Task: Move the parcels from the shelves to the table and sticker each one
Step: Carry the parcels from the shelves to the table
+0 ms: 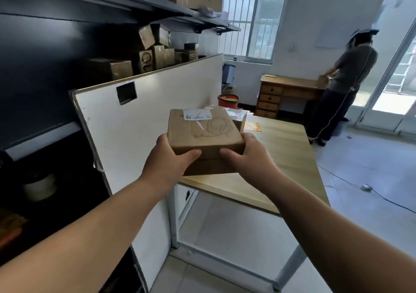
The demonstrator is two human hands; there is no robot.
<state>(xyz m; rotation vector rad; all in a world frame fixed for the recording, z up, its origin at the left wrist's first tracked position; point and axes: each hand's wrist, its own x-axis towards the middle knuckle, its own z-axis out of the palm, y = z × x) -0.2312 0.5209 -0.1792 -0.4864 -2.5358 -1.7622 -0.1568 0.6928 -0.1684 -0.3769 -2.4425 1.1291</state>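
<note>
I see the table (281,157) ahead; above its near-left corner I hold the brown parcel (202,132) flat, long axis running away from me, label at the far end. My left hand (167,157) and right hand (249,155) grip its near corners, arms outstretched

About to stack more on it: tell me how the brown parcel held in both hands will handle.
The brown parcel looks stiff: flat faces, crisp edges. Probably light, since the left hand and right hand hold only its near corners. Its glossy tape may be slippery.
</note>
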